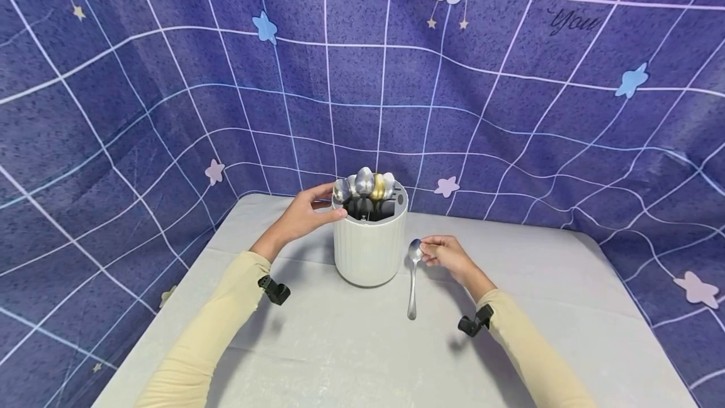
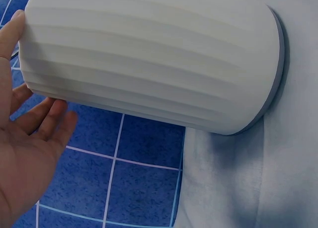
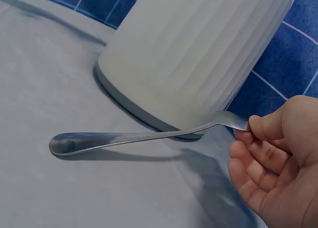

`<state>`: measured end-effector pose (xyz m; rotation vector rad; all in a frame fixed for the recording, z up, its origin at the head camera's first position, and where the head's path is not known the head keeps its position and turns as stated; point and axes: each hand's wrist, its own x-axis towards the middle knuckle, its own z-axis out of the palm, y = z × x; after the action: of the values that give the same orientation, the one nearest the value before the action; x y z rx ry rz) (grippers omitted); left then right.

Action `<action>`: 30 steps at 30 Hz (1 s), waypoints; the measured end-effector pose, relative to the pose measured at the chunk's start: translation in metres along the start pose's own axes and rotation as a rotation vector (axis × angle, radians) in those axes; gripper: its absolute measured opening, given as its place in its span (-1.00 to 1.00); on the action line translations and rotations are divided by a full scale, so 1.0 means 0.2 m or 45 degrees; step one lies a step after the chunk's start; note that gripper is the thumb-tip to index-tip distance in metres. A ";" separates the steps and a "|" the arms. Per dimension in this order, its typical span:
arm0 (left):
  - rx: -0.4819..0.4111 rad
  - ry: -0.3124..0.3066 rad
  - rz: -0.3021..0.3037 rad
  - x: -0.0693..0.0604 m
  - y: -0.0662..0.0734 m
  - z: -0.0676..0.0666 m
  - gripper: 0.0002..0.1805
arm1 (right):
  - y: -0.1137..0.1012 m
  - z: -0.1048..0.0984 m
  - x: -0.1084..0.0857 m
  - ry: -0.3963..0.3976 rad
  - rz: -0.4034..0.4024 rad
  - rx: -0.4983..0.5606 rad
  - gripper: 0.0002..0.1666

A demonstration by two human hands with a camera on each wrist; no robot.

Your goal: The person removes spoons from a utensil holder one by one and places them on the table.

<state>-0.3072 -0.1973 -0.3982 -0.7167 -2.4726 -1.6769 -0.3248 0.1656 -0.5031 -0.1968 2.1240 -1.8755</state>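
Observation:
A white ribbed utensil holder point(image 1: 369, 254) stands upright on the table, with several spoons point(image 1: 365, 181) bowl-up in it, silver ones and a gold one. My left hand point(image 1: 306, 214) holds the holder's upper left rim, the thumb at the front and the fingers round the far side. In the left wrist view, those fingers point(image 2: 58, 109) lie against the ribbed wall. To the right of the holder, my right hand point(image 1: 450, 255) pinches a silver spoon point(image 1: 413, 279) by its bowl between thumb and fingers. The spoon's handle point(image 3: 114, 140) points toward me, low over the table, its shadow below.
A pale grey cloth covers the table point(image 1: 317, 357). Behind and beside it hangs a blue-purple curtain point(image 1: 362, 118) with grid lines, stars and clouds. Small black cameras point(image 1: 274, 289) are strapped on both sleeved wrists.

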 end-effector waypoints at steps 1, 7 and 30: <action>0.002 -0.001 0.000 0.00 0.00 0.00 -0.23 | 0.00 0.00 0.00 0.000 0.004 -0.001 -0.60; 0.011 0.001 -0.003 0.00 0.00 0.00 -0.23 | 0.03 0.00 0.01 -0.005 0.029 0.018 -0.56; 0.003 0.018 0.007 0.00 -0.02 0.00 -0.24 | 0.06 0.00 0.02 0.013 0.075 0.029 -0.58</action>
<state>-0.3082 -0.1988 -0.4013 -0.7087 -2.4606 -1.6710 -0.3270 0.1671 -0.5160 -0.1183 2.0901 -1.8702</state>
